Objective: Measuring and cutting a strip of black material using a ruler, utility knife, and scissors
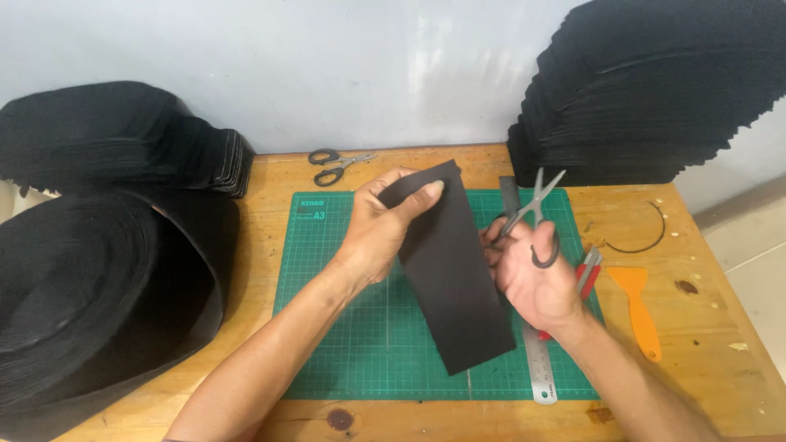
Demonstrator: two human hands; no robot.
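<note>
Black sheet strip [453,274] held above the green cutting mat [344,327] (worktop centre): left hand [378,233] pinches its 12 o'clock end; right hand [532,274], at 3 o'clock, grips open scissors [530,211].

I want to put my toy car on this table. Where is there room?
The bare green cutting mat under the left hand is free, and so is the wood by the orange scraper at the right edge. It is crowded around the right hand with the scissors, the steel ruler and the black sheet.
</note>
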